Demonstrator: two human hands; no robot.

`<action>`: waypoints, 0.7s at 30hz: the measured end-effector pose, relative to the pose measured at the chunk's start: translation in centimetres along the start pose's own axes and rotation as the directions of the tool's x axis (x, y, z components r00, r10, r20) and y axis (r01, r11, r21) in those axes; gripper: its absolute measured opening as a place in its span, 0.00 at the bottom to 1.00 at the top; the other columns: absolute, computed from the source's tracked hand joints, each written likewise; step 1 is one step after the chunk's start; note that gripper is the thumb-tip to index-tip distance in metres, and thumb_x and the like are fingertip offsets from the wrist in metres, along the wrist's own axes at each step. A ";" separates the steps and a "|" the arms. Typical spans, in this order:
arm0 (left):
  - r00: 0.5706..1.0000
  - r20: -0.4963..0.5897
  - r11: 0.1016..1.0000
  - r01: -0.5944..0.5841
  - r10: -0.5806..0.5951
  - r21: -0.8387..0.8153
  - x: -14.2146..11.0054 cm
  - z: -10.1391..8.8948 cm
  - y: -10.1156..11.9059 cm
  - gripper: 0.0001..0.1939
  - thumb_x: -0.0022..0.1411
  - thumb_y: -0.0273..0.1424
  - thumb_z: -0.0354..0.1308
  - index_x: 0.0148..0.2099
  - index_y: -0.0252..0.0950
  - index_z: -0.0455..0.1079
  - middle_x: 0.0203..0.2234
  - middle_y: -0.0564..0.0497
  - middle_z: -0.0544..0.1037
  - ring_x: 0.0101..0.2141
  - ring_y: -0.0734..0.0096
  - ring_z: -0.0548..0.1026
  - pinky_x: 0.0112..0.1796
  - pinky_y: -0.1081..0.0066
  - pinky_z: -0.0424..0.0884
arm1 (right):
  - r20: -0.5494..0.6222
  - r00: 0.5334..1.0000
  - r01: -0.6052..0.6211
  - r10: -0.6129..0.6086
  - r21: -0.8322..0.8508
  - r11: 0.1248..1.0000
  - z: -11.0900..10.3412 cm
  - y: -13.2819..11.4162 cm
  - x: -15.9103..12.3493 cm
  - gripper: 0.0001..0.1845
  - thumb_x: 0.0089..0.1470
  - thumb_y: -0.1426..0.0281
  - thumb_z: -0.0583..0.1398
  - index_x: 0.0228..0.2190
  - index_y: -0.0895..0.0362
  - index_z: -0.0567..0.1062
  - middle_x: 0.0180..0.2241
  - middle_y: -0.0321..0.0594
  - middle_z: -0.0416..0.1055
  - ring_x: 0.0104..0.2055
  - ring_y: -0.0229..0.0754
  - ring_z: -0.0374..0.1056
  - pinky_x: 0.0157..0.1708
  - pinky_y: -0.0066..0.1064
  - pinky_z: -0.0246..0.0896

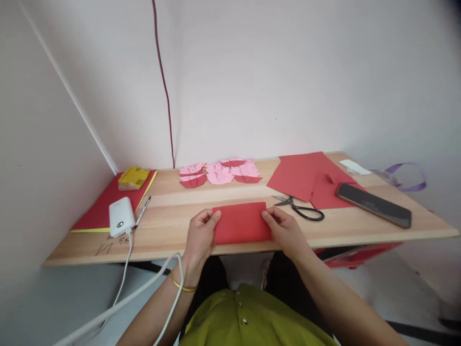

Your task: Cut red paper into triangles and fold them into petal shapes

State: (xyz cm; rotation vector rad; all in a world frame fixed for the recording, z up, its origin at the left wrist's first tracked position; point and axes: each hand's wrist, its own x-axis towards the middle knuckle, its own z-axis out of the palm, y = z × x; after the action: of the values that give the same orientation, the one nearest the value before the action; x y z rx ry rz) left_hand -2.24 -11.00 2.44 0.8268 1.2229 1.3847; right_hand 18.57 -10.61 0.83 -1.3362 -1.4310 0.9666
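A folded red paper rectangle (240, 222) lies on the wooden table (173, 202) at its near edge. My left hand (200, 235) pinches the paper's left edge, thumb on top. My right hand (285, 229) pinches its right edge the same way. Both hands rest on the table in front of my green shirt. Black scissors (300, 208) lie just right of the paper, beyond my right hand.
Pink and red cut paper shapes (219, 172) lie at the table's back. Red sheets (306, 177) and a dark phone (373, 204) sit to the right. At left are a white power bank (120, 216) with cable, a pen (142, 211), a red-and-yellow sheet stack (104, 206) and a yellow block (133, 177).
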 end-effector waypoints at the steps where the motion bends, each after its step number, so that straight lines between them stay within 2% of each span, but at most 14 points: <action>1: 1.000 0.002 1.000 -0.019 0.019 0.015 0.2 -0.1 -0.2 0.14 0.45 0.38 0.66 0.25 0.33 0.67 0.19 0.56 0.70 0.21 0.79 0.65 0.26 0.76 0.61 | -0.007 1.000 0.019 -0.020 -0.052 0.998 0.0 0.1 0.1 0.16 0.55 0.57 0.53 0.26 0.56 0.68 0.23 0.34 0.63 0.26 0.37 0.58 0.28 0.27 0.54; 7: 0.997 0.040 0.987 -0.072 0.067 0.141 2.7 -0.6 -1.7 0.15 0.48 0.40 0.63 0.25 0.34 0.65 0.18 0.56 0.68 0.21 0.78 0.63 0.26 0.75 0.59 | -0.008 0.993 0.106 -0.117 -0.360 0.927 0.5 1.0 1.6 0.13 0.56 0.62 0.52 0.26 0.56 0.68 0.23 0.35 0.67 0.27 0.40 0.62 0.29 0.29 0.53; 11: 0.994 0.044 0.964 -0.106 0.098 0.244 4.6 -0.9 -2.2 0.15 0.49 0.40 0.62 0.24 0.34 0.64 0.18 0.57 0.67 0.21 0.78 0.61 0.24 0.76 0.56 | -0.002 0.988 0.142 -0.156 -0.410 0.901 1.2 1.5 2.5 0.13 0.56 0.63 0.51 0.24 0.55 0.67 0.21 0.36 0.66 0.26 0.40 0.62 0.28 0.30 0.52; 15: 0.986 0.040 0.940 -0.167 0.162 0.297 4.9 -1.0 -2.0 0.15 0.51 0.41 0.60 0.24 0.35 0.64 0.19 0.57 0.67 0.22 0.77 0.60 0.25 0.76 0.55 | -0.048 0.989 0.117 -0.137 -0.295 0.948 1.7 1.2 2.4 0.14 0.56 0.61 0.51 0.25 0.56 0.68 0.22 0.36 0.65 0.26 0.40 0.60 0.29 0.30 0.53; 18: 0.970 0.034 0.900 -0.236 0.241 0.365 4.4 -0.9 -1.6 0.14 0.52 0.40 0.59 0.25 0.35 0.65 0.19 0.56 0.67 0.23 0.75 0.61 0.26 0.75 0.56 | -0.044 0.995 0.087 -0.092 -0.105 0.991 1.7 0.6 2.0 0.15 0.56 0.59 0.52 0.26 0.56 0.69 0.24 0.35 0.65 0.28 0.39 0.60 0.30 0.29 0.54; 21: 0.938 0.025 0.824 -0.316 0.345 0.470 3.8 -0.7 -1.2 0.12 0.54 0.39 0.57 0.25 0.36 0.66 0.20 0.55 0.68 0.24 0.73 0.61 0.27 0.74 0.55 | -0.014 0.999 0.032 -0.031 0.107 0.994 1.8 0.3 1.9 0.15 0.54 0.57 0.54 0.26 0.56 0.69 0.24 0.35 0.65 0.27 0.38 0.59 0.30 0.29 0.55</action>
State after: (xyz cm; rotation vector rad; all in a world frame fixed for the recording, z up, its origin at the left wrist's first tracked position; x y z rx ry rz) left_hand -3.31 -7.61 0.55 1.4007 1.5473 1.4092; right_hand 16.97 -8.61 0.25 -1.2353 -1.3672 0.9988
